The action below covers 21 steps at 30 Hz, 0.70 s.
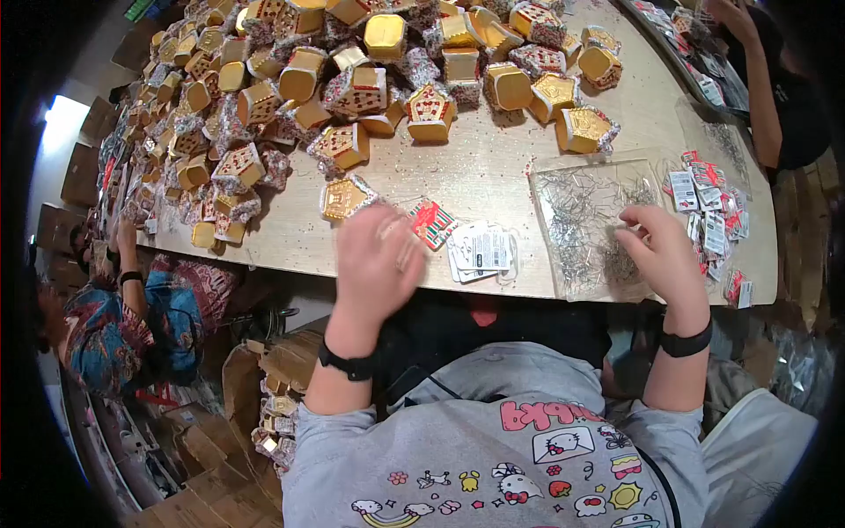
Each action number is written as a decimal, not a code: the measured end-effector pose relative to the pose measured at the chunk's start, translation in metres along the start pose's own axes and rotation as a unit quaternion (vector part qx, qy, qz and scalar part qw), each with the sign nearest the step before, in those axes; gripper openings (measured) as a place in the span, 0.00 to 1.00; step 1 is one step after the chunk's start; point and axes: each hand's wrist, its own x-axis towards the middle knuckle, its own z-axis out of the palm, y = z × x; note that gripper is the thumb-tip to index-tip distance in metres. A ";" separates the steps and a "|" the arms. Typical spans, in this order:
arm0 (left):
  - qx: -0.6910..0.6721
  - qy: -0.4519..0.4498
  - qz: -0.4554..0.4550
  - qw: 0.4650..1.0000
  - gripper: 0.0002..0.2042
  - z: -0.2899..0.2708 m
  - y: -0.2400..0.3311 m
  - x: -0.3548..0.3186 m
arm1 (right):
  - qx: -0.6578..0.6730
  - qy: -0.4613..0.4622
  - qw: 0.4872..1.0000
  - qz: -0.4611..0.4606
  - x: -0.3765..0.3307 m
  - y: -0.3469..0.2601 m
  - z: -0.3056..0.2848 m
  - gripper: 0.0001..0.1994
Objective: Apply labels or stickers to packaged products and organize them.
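My left hand (377, 257) hovers blurred over the table's near edge, fingers together, right beside a small red, green and white tag (433, 222); whether it holds anything is unclear. A stack of white paper tags (481, 251) lies just to its right. My right hand (662, 251) reaches with curled fingers into a clear plastic bag of thin metal wire hooks (588, 216), fingertips among the hooks. A flat gold house-shaped box (345, 196) lies just beyond my left hand.
A big heap of gold house-shaped boxes (299, 75) covers the far side of the wooden table (493, 154). Small red-and-white packets (713, 220) lie at the right. One person sits at the left (123, 326), another's arm (761, 97) at the far right. Cardboard boxes (255, 387) stand below.
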 end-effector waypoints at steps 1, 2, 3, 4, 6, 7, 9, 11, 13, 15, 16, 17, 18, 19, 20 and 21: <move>-0.064 -0.031 0.037 0.997 0.15 0.001 0.011 -0.001 | -0.093 0.022 0.994 -0.052 -0.002 0.004 0.000 0.13; -0.086 -0.054 0.048 0.994 0.16 0.002 0.021 0.000 | -0.185 0.043 0.976 -0.103 -0.003 0.007 0.002 0.11; -0.103 -0.072 0.057 0.990 0.17 0.008 0.032 0.004 | -0.187 0.043 0.976 -0.107 0.002 0.009 0.003 0.11; -0.119 -0.101 0.041 0.987 0.19 0.006 0.041 0.011 | -0.211 0.043 0.971 -0.102 0.002 0.007 0.007 0.09; -0.122 -0.118 0.032 0.985 0.20 0.011 0.052 0.025 | -0.237 0.045 0.966 -0.096 0.003 0.010 0.014 0.07; -0.124 -0.135 0.023 0.983 0.21 0.014 0.055 0.029 | -0.223 0.044 0.969 -0.098 0.005 0.014 0.018 0.05; -0.120 -0.140 0.036 0.982 0.20 0.019 0.059 0.031 | -0.209 0.046 0.972 -0.098 0.008 0.019 0.022 0.04; -0.124 -0.161 0.067 0.977 0.18 0.025 0.060 0.030 | -0.218 0.063 0.963 -0.146 0.010 0.019 0.024 0.02; -0.129 -0.160 0.078 0.975 0.16 0.026 0.064 0.029 | -0.221 0.072 0.962 -0.145 0.011 0.020 0.024 0.01; -0.118 -0.192 0.086 0.970 0.15 0.026 0.062 0.029 | -0.204 0.093 0.961 -0.163 0.012 0.022 0.023 0.01; -0.121 -0.193 0.089 0.970 0.15 0.026 0.061 0.028 | -0.205 0.095 0.961 -0.159 0.012 0.022 0.021 0.01; -0.120 -0.187 0.097 0.970 0.14 0.027 0.059 0.027 | -0.181 0.116 0.962 -0.171 0.012 0.022 0.018 0.02; -0.117 -0.181 0.103 0.971 0.13 0.027 0.058 0.025 | -0.157 0.137 0.961 -0.184 0.012 0.023 0.016 0.03; -0.119 -0.181 0.104 0.971 0.13 0.028 0.055 0.024 | -0.159 0.138 0.961 -0.182 0.013 0.024 0.014 0.03; -0.130 -0.169 0.107 0.971 0.12 0.029 0.052 0.023 | -0.123 0.147 0.964 -0.183 0.013 0.025 0.011 0.03; -0.142 -0.156 0.110 0.971 0.11 0.029 0.051 0.023 | -0.087 0.158 0.966 -0.183 0.013 0.025 0.009 0.03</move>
